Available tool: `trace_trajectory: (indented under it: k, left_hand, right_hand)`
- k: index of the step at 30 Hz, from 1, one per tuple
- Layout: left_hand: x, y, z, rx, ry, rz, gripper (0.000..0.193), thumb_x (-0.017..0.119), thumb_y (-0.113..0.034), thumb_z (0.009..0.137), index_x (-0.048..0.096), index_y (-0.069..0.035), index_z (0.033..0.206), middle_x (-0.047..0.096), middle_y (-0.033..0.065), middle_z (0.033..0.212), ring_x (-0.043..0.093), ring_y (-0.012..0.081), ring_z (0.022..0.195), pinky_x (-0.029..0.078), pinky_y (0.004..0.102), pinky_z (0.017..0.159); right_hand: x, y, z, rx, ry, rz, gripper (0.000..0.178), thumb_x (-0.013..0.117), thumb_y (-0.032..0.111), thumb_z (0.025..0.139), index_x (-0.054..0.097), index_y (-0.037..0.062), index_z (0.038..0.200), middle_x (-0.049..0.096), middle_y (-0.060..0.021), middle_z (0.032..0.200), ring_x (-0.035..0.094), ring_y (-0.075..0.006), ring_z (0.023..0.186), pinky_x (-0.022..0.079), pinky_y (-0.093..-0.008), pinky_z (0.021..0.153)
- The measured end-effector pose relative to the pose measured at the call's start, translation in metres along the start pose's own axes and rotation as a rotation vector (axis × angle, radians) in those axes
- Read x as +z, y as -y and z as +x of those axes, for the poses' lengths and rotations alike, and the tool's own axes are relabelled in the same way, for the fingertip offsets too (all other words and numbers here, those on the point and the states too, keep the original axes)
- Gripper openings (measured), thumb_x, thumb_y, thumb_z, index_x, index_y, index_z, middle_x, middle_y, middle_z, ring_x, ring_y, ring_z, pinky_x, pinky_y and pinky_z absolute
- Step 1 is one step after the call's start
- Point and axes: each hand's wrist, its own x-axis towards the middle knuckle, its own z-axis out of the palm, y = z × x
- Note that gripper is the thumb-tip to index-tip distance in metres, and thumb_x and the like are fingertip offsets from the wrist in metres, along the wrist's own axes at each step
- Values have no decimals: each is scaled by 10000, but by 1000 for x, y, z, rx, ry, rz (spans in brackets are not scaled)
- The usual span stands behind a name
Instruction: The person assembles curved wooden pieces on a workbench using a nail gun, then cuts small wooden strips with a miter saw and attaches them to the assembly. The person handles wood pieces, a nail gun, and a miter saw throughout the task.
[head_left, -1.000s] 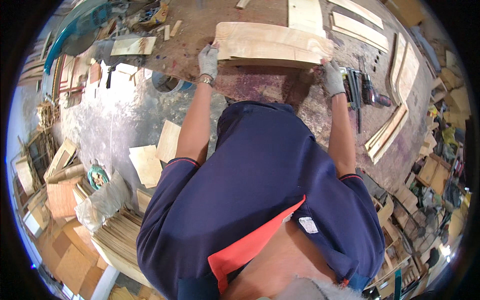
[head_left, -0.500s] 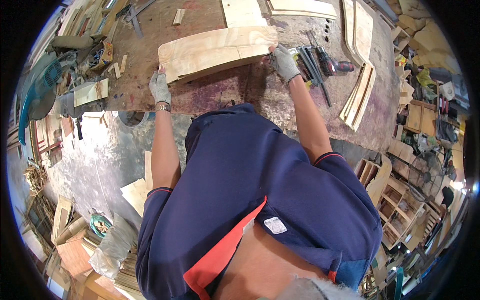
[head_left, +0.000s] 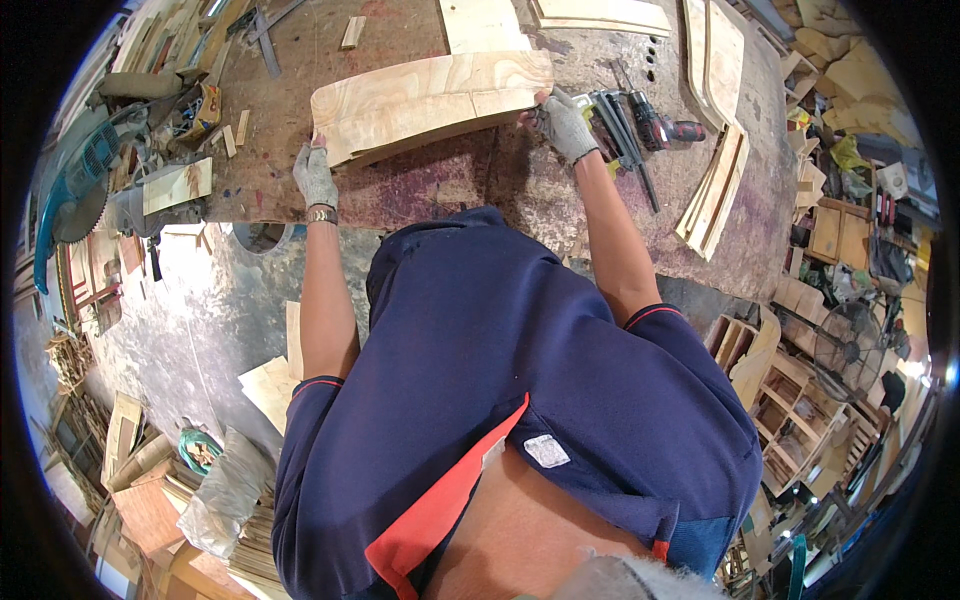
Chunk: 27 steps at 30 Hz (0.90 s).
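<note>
A long, pale plywood board point(head_left: 420, 100) with a curved outline lies crosswise over the workbench, its near edge tilted up off the top. My left hand point(head_left: 316, 175), in a grey work glove with bare fingertips, grips the board's left end. At the right end my right hand point(head_left: 562, 125), gloved the same way, holds the near corner between thumb and fingers. Just right of that hand lie a dark clamp-like metal tool point(head_left: 622, 130) and a red and black cordless drill point(head_left: 655, 127). Beyond the board, a flat pale panel point(head_left: 484, 25) reaches to the far edge.
Curved plywood strips point(head_left: 718, 60) and a stack of narrow strips point(head_left: 714, 195) lie along the bench's right side. A teal saw with a toothed round blade point(head_left: 80, 200) stands at the left. Wood scraps point(head_left: 235, 135) sit near the left bench edge. A fan point(head_left: 848, 345) stands lower right.
Both hands and the board stay nearly in place. The whole scene shifts slightly left in the picture.
</note>
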Motion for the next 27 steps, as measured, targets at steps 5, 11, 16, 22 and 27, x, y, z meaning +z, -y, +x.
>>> trace_trajectory:
  k: [5, 11, 16, 22, 27]
  left_hand:
    - [-2, 7, 7, 38, 43, -20, 483, 754, -320, 939, 687, 87, 1190, 700, 75, 1114, 599, 144, 1008, 456, 298, 926]
    - [0, 1, -2, 17, -13, 4, 520, 772, -329, 925, 677, 101, 1203, 698, 73, 1117, 603, 138, 1005, 461, 292, 918]
    - [4, -8, -8, 24, -3, -30, 511, 768, -320, 932, 674, 102, 1203, 695, 67, 1112, 606, 132, 988, 464, 285, 907]
    - [2, -5, -7, 29, 0, 14, 499, 745, -316, 951, 672, 116, 1191, 693, 77, 1116, 604, 131, 996, 469, 291, 918]
    - [1, 6, -2, 77, -57, 119, 629, 742, -351, 948, 608, 158, 1293, 685, 154, 1220, 609, 184, 1085, 455, 304, 986]
  right_hand:
    - [2, 1, -1, 23, -23, -23, 234, 580, 183, 1055, 575, 1, 1201, 683, -102, 981, 729, -199, 738, 577, -263, 580]
    - [4, 29, -37, -234, -480, -947, 460, 739, 321, 881, 594, 2, 1179, 716, -215, 967, 721, -366, 885, 584, -449, 806]
    - [3, 14, -61, 65, -623, -1649, 777, 870, 365, 735, 452, 49, 1309, 592, -238, 1231, 597, -418, 1185, 512, -482, 990]
    - [-32, 0, -61, 40, -607, -1545, 685, 819, 325, 773, 429, 42, 1259, 674, -280, 1123, 665, -453, 1070, 537, -517, 918]
    - [-38, 32, -88, 19, -555, -1422, 630, 754, 344, 789, 489, 2, 1247, 719, -302, 1027, 709, -449, 990, 555, -506, 859]
